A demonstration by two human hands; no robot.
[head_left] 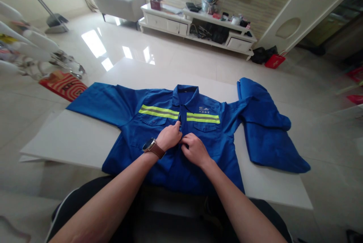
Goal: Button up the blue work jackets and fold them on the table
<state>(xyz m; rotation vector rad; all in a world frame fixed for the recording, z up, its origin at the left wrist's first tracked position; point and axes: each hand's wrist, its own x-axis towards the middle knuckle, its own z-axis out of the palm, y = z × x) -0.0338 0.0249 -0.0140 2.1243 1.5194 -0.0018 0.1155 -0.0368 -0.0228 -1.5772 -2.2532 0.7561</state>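
Observation:
A blue work jacket (159,137) with yellow-and-grey reflective strips across the chest lies front side up on a white table (65,137), its collar pointing away from me. My left hand (170,136), with a watch on the wrist, is closed on the front placket below the collar, index finger pointing up along the opening. Just to its right, my right hand (195,148) pinches the same front edge, fingertips close to the left hand. What lies between the fingertips is too small to make out. One sleeve reaches left past the table's edge; the other runs right.
Folded blue cloth (266,129) lies at the table's right, against the jacket's sleeve. A red patterned bag (64,84) is beyond the left edge. Farther off stand a white TV cabinet (167,23) with clutter on it, a white bench (119,3) and a dustpan (56,23).

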